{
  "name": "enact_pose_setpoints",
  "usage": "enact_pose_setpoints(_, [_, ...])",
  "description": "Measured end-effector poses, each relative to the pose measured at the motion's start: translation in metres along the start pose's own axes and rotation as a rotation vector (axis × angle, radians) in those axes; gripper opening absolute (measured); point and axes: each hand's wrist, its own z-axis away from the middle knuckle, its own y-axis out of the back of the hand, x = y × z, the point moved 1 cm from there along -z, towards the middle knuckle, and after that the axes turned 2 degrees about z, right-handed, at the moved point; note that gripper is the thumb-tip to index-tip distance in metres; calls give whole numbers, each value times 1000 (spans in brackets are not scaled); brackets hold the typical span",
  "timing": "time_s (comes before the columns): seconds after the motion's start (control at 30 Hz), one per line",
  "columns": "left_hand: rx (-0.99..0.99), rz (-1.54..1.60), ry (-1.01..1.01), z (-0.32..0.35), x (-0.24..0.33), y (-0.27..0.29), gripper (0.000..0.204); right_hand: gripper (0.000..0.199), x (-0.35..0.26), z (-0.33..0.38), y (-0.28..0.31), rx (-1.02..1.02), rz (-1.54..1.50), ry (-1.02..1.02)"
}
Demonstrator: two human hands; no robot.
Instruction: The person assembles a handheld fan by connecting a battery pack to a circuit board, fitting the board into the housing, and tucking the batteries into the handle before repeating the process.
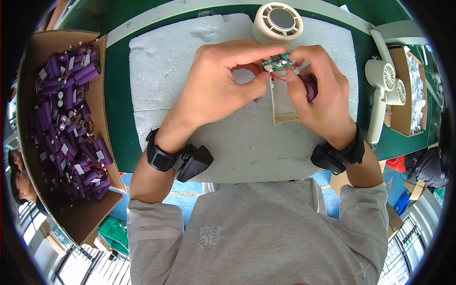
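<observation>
Both hands meet over a white foam pad point(180, 61) on a green table. My left hand point(218, 83) pinches a small green circuit board point(276, 62) at its left end with thumb and forefinger. My right hand point(320, 90) holds the board's right end and clasps a purple cylindrical battery point(309, 87) in its fingers. Red wire point(280, 78) runs from the board toward the battery. Below the board a beige plastic handle shell point(284, 102) lies open on the foam, leading up to a round cream fan head point(278, 23).
A cardboard box point(35, 52) at the left holds several purple batteries with wires point(71, 123). At the right lie assembled white hand fans point(382, 80) and a carton point(403, 118) of white parts. Black bands sit on both wrists.
</observation>
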Motion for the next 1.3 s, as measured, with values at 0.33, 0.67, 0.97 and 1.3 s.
enact_pose_setpoints(0.33, [-21, -127, 66, 8, 2, 3, 35, 30, -5, -2, -6, 101, 83, -10])
enact_pose_setpoints(0.67, [106, -297, -135, 7, -1, -2, 28, 38, 2, 1, -7, 102, 109, -38])
enact_pose_setpoints(0.97, [145, -363, -177, 4, 2, -3, 27, 36, -2, -1, -6, 143, 97, -96])
enact_pose_setpoints(1.3, [72, -49, 32, 8, 1, -7, 25, 30, -10, 4, 1, 114, 25, -184])
